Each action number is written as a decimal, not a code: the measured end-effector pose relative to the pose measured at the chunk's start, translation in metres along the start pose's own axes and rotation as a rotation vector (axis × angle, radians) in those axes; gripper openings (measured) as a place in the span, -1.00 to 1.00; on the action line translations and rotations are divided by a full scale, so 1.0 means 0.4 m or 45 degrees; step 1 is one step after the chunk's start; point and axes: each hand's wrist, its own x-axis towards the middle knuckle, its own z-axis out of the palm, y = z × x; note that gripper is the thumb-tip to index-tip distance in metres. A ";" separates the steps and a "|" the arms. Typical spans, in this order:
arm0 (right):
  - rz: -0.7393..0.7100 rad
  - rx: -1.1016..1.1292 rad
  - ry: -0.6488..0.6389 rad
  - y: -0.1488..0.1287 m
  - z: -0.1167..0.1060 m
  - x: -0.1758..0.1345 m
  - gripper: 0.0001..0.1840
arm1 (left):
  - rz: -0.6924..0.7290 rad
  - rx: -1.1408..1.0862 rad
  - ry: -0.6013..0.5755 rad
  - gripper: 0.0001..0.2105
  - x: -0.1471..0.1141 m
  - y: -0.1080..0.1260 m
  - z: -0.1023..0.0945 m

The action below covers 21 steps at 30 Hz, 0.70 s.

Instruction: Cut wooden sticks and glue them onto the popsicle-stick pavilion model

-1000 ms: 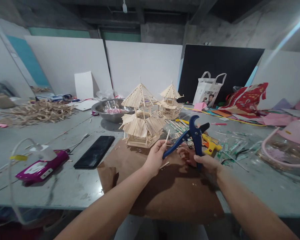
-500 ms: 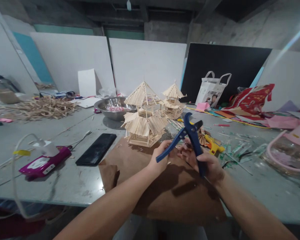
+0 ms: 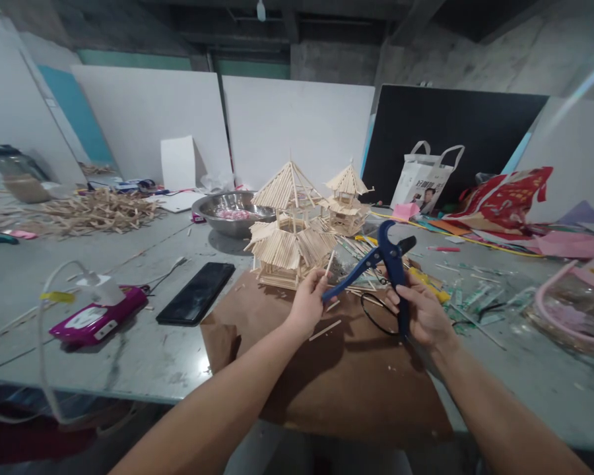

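In my left hand (image 3: 304, 307) a thin wooden stick (image 3: 330, 262) is pinched, pointing up. My right hand (image 3: 428, 313) is closed round one handle of a blue pipe cutter (image 3: 392, 260). The cutter's handles are spread, and the other handle's end reaches beside my left fingers. Just beyond my left hand stands a pavilion model made of sticks (image 3: 294, 247), its upper roof partly covered. A cut stick (image 3: 325, 330) lies on the brown paper (image 3: 346, 396) below my hands. A yellow glue gun (image 3: 428, 284) is partly hidden behind my right hand.
A second stick pavilion (image 3: 346, 201) and a steel bowl (image 3: 218, 218) stand farther back. To the left are a phone (image 3: 197, 295), a purple power strip (image 3: 99, 323) and a stick pile (image 3: 99, 211). Plastic wrappers (image 3: 480, 297) and a pink-rimmed container (image 3: 574, 310) lie right.
My left hand now shows a stick between its fingers. The cutter has shifted right with my right hand. A cut stick and a black cord have come into view on the paper.
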 end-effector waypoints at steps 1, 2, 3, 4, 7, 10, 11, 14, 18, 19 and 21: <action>-0.027 -0.008 0.020 -0.001 -0.007 0.005 -0.63 | -0.029 -0.022 -0.002 -0.78 -0.002 0.003 0.000; -0.035 -0.014 0.023 -0.001 -0.013 0.008 -0.63 | -0.058 -0.045 -0.005 -0.77 -0.003 0.006 0.001; -0.033 -0.017 0.015 0.000 -0.016 0.010 -0.63 | -0.082 -0.070 -0.008 -0.77 -0.003 0.007 0.001; -0.028 -0.015 0.007 0.002 -0.015 0.011 -0.64 | -0.093 -0.093 -0.003 -0.77 -0.003 0.007 0.002; -0.010 0.025 0.001 0.014 0.001 0.003 -0.63 | -0.052 -0.107 0.088 -0.81 -0.002 0.001 0.005; 0.068 0.033 -0.099 0.033 0.030 -0.010 -0.61 | 0.013 -0.072 0.165 -0.84 -0.008 -0.005 0.014; 0.101 0.022 -0.164 0.039 0.039 -0.014 -0.60 | 0.018 -0.061 0.153 -0.83 -0.012 -0.006 0.019; 0.159 -0.037 -0.330 0.045 0.054 -0.022 -0.55 | -0.006 -0.037 0.046 -0.83 -0.028 -0.009 0.032; 0.127 -0.208 -0.285 0.026 0.050 -0.026 -0.49 | -0.007 0.069 -0.110 -0.80 -0.041 -0.021 0.041; 0.111 -0.240 -0.258 0.021 0.046 -0.026 -0.49 | 0.041 0.131 -0.136 -0.79 -0.042 -0.025 0.039; 0.062 -0.257 -0.215 0.012 0.035 -0.025 -0.52 | 0.197 0.310 -0.152 -0.78 -0.040 -0.030 0.031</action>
